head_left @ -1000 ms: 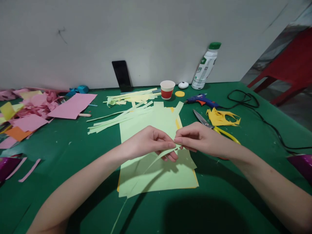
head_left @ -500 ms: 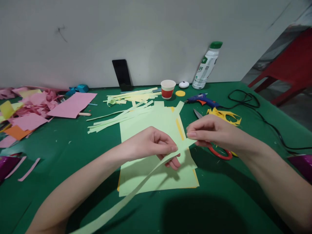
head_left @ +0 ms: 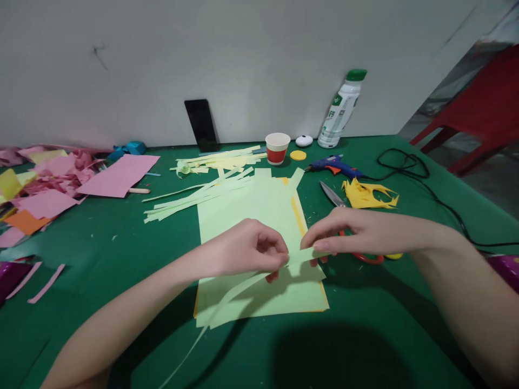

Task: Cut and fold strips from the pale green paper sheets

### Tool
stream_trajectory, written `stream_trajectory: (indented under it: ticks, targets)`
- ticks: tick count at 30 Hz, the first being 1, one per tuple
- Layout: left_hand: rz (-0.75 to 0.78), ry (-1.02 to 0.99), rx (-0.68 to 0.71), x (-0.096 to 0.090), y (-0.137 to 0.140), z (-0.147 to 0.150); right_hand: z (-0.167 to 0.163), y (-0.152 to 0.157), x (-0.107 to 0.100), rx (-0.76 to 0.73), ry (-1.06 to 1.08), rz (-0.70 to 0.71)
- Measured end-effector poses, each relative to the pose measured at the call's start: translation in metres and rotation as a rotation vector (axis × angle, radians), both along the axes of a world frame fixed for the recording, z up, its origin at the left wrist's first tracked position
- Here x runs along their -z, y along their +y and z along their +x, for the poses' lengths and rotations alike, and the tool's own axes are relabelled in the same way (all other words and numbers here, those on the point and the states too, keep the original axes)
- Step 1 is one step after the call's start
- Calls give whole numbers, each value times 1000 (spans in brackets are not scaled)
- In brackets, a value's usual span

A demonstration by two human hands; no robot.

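A long pale green paper strip (head_left: 237, 289) runs from my right hand across to my left and trails down toward the near edge of the view. My left hand (head_left: 259, 251) pinches it between thumb and fingers. The strip's right end lies between the thumb and fingers of my right hand (head_left: 338, 235). Both hands hover over a stack of pale green paper sheets (head_left: 231, 216) with orange-yellow sheets showing at its edges. Red-handled scissors (head_left: 332, 194) lie partly hidden beneath my right hand.
Loose green strips (head_left: 194, 197) lie behind the stack, near a paper cup (head_left: 277, 154) and a blue glue gun (head_left: 336, 166) with a black cable. A phone (head_left: 201, 124) and bottle (head_left: 339, 111) lean on the wall. Pink paper (head_left: 119, 175) covers the left; yellow scraps (head_left: 368, 194) lie right.
Both hands have come lower and nearer, my right hand most. The strip between them is now closer to level, and its trailing end has twisted edge-on. More of the scissors' blades shows.
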State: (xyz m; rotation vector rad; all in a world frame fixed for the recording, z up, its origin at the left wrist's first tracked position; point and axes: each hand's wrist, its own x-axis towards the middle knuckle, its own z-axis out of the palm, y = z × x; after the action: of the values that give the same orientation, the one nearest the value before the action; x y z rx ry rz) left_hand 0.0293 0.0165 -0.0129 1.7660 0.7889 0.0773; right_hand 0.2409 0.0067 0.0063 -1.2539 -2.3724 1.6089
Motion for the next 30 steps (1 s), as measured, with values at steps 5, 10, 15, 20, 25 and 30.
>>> stream_trajectory:
  ticks: [5, 10, 15, 20, 25, 30]
  targets:
    - [116, 46, 40, -3, -4, 1, -20, -5, 11, -63, 92, -39]
    - [116, 62, 73, -2, -4, 0, -22, -8, 14, -24, 118, -14]
    - [-165, 19, -8, -6, -3, 0, -20, -10, 8, -35, 83, 9]
    - [-181, 32, -92, -18, 0, -7, 15, -3, -1, 10, -30, -15]
    - [-161, 51, -124, -22, 5, -12, 38, 5, -6, 266, -50, 202]
    - [-199, 52, -90, -16, 4, -7, -2, -5, 0, 129, 42, 154]
